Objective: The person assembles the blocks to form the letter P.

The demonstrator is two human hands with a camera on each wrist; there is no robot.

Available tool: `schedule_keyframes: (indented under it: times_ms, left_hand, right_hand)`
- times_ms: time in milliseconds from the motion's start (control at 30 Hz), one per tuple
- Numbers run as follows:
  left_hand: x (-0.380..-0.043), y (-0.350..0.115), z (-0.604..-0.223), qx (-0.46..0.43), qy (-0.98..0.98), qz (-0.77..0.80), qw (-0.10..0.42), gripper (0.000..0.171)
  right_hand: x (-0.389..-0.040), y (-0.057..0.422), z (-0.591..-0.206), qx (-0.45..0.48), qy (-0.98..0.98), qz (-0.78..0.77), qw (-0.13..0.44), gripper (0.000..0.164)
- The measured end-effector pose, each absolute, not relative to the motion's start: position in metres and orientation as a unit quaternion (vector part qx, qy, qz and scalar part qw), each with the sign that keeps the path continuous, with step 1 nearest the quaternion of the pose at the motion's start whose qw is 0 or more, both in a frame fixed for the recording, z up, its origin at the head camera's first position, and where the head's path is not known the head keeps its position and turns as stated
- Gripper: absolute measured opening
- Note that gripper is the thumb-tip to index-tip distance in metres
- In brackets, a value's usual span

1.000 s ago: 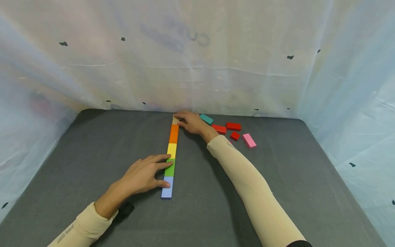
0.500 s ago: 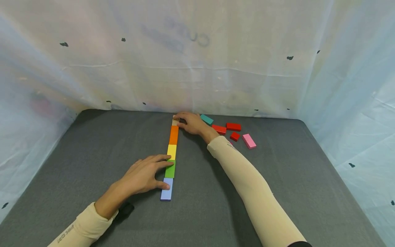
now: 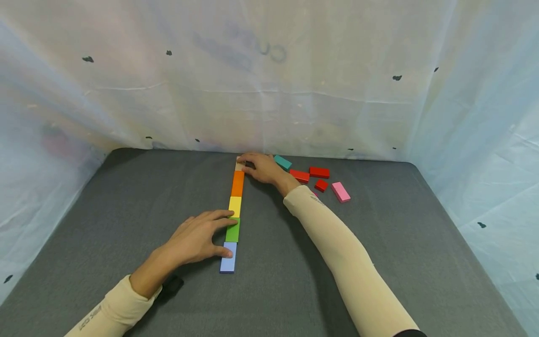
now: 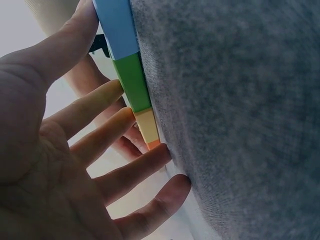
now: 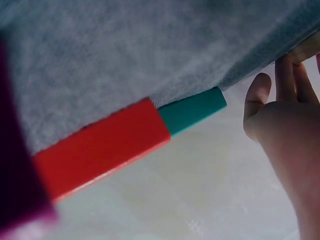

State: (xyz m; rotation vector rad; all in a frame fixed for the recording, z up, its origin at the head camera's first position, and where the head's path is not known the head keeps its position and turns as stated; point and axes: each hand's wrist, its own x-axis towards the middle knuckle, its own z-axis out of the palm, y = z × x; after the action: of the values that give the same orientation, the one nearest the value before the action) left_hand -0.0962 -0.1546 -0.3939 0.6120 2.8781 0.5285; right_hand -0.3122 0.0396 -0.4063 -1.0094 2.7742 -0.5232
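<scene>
A straight row of flat blocks runs away from me in the head view: a periwinkle block [image 3: 227,266], a green block [image 3: 232,233], a yellow block [image 3: 235,202], an orange block [image 3: 237,183] and a pale tan block [image 3: 238,166] at the far end. My left hand [image 3: 191,241] lies along the row's left side, fingers spread, thumb on the periwinkle block and fingertips at the green and yellow ones. My right hand [image 3: 262,167] holds the tan block, index finger over its top and thumb at its right edge, partly covering it.
Right of my right hand lie a teal block [image 3: 282,163], red blocks [image 3: 319,172], a small red block [image 3: 321,185] and a pink block [image 3: 340,192]. My right sleeve partly hides another pink piece. A pale plastic sheet [image 3: 261,103] rises behind the grey table [image 3: 379,243].
Both hands keep their places. The row shifts very slightly toward me at the near end between the first frame and now; the loose blocks stay put.
</scene>
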Motion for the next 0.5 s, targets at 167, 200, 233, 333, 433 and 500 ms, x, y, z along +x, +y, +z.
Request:
schedule_keyframes:
  times_ms: [167, 200, 233, 333, 433, 500]
  left_hand:
    - [-0.0948, -0.1552, -0.3941, 0.209, 0.96, 0.175, 0.066, 0.078]
    - [-0.0944, -0.155, -0.3943, 0.21, 0.96, 0.175, 0.063, 0.078]
    - [-0.094, -0.1549, -0.3945, 0.21, 0.96, 0.174, 0.06, 0.078]
    - [-0.0927, -0.1543, -0.3951, 0.209, 0.961, 0.171, 0.054, 0.078]
    - [-0.0918, -0.1538, -0.3955, 0.204, 0.963, 0.17, 0.054, 0.078]
    - [-0.0916, -0.1535, -0.3954, 0.202, 0.963, 0.17, 0.057, 0.078]
  right_hand:
    - [-0.312, 0.0384, -0.4069, -0.336, 0.923, -0.172, 0.07, 0.043]
    - [-0.312, 0.0382, -0.4072, -0.336, 0.924, -0.171, 0.069, 0.043]
    - [-0.3122, 0.0378, -0.4079, -0.336, 0.924, -0.17, 0.068, 0.042]
    - [-0.3124, 0.0369, -0.4091, -0.338, 0.923, -0.173, 0.067, 0.041]
    - [-0.3126, 0.0365, -0.4102, -0.339, 0.922, -0.175, 0.067, 0.041]
    - [-0.313, 0.037, -0.4109, -0.34, 0.922, -0.174, 0.067, 0.041]
